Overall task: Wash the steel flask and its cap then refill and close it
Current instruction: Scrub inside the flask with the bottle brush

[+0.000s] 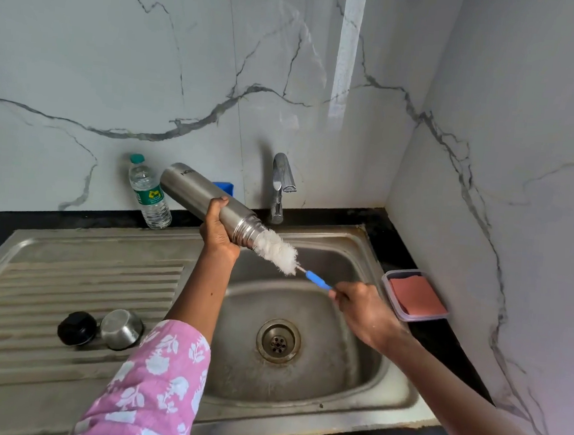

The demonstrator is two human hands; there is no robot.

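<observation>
Above the sink's (298,403) far left corner, my left hand (218,227) clasps the tilted steel flask (198,193) near its neck. My right hand (364,311) grips the bottle brush (276,250). The flask is rigid, smooth and probably slippery, so I would hold it mid-body.

One wide-angle camera, worn on the head, is looking forward and down from the near side of the sink (249,379), facing the far wall (153,69). It is sitting close above it, taking in the drainboard (67,286) at left and the side wall (523,167) at right.
</observation>
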